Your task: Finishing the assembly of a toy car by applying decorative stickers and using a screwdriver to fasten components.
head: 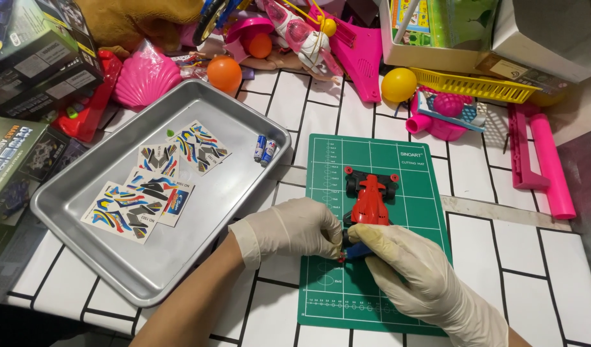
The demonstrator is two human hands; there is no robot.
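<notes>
Green cutting mat (405, 160): red toy car (371, 196) lengthwise, far-near; left hand (295, 228), right hand (405, 257) pinching near end.

At the far left edge we see dark cardboard boxes (32, 54) stacked at an angle, black with grey and blue printed panels. Below them lies a green box (12, 160) with a picture of a dark vehicle on its face, touching the left rim of the metal tray (115, 270). Inside the tray lie several white sticker sheets (157, 183), rectangular, printed with blue, yellow, red and black curved shapes, overlapping one another. At the top right stands a white box (424, 54) holding upright green and yellow printed cards (459, 19). Beside it rests a grey-white carton (546, 32).
</notes>
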